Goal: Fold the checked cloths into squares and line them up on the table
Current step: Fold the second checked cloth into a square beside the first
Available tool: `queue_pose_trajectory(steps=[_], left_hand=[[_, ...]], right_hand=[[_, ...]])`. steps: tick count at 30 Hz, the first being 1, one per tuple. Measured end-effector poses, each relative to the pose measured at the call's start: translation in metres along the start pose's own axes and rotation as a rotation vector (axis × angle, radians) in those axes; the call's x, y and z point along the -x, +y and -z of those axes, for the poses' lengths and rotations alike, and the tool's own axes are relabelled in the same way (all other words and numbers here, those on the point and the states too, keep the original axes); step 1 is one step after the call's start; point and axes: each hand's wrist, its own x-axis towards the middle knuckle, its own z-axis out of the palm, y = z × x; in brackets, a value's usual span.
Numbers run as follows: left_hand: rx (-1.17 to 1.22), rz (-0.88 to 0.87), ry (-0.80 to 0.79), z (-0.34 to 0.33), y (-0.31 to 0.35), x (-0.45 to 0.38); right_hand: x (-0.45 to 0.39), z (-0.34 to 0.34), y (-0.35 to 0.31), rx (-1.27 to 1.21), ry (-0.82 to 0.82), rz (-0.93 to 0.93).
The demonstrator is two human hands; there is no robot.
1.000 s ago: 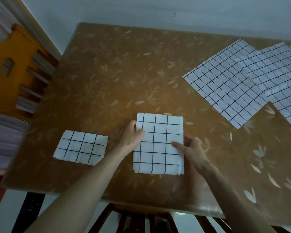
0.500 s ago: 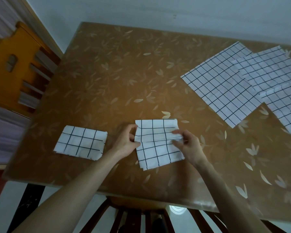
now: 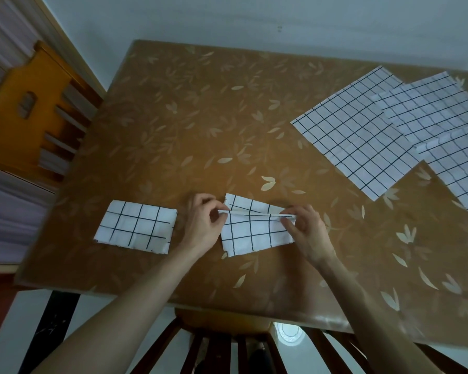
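Observation:
A white cloth with a black check [image 3: 254,232] lies near the table's front edge, its far half raised and bent over toward me. My left hand [image 3: 203,225] pinches the left end of the raised edge. My right hand [image 3: 307,229] pinches its right end. To the left rests a folded checked cloth [image 3: 137,226], flat on the brown leaf-patterned table [image 3: 200,117]. Three unfolded checked cloths overlap at the far right: one nearest the middle [image 3: 354,141], one behind it [image 3: 427,109], one at the right edge [image 3: 462,168].
A wooden chair back [image 3: 30,114] stands off the table's left side. Dark chair slats [image 3: 227,349] show below the front edge, between my forearms. A pale wall runs behind the table.
The cloth lay flat as a tall rectangle under both hands. Both hands have since pinched its far edge, lifted it and brought it toward me, halving the cloth.

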Motion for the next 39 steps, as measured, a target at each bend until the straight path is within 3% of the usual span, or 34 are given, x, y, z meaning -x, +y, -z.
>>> queue_pose_trajectory(steps=[4, 9, 13, 16, 20, 24, 27, 30, 34, 39], left_hand=[[0.106, -0.008, -0.056, 0.009, 0.01, 0.008], [0.149, 0.063, -0.058, 0.008, 0.014, 0.018], [0.355, 0.227, -0.163, -0.003, 0.0, 0.019], [0.377, 0.345, -0.274, -0.009, -0.01, 0.022], [0.35, 0.312, -0.144, -0.016, -0.02, 0.023], [0.243, 0.179, 0.01, -0.021, -0.026, 0.023], [-0.098, -0.074, 0.061, -0.023, -0.033, 0.028], [-0.323, -0.266, -0.086, -0.021, -0.04, 0.033], [-0.638, -0.426, -0.338, -0.022, -0.051, 0.036], [-0.718, -0.531, -0.288, -0.025, -0.065, 0.036]], right_hand=[[0.011, 0.006, -0.01, -0.192, -0.042, -0.069], [0.021, -0.003, -0.013, -0.311, 0.016, -0.163], [0.028, -0.019, -0.007, -0.385, 0.039, -0.259], [0.032, -0.032, 0.005, -0.366, 0.048, -0.289], [0.04, -0.039, 0.009, -0.331, 0.025, -0.262], [0.043, -0.043, 0.013, -0.204, 0.044, -0.196], [0.044, -0.049, 0.014, 0.219, 0.095, 0.006], [0.04, -0.05, 0.008, 0.418, 0.009, 0.219], [0.03, -0.06, 0.012, 0.635, -0.212, 0.33], [0.027, -0.066, 0.02, 0.769, -0.315, 0.27]])
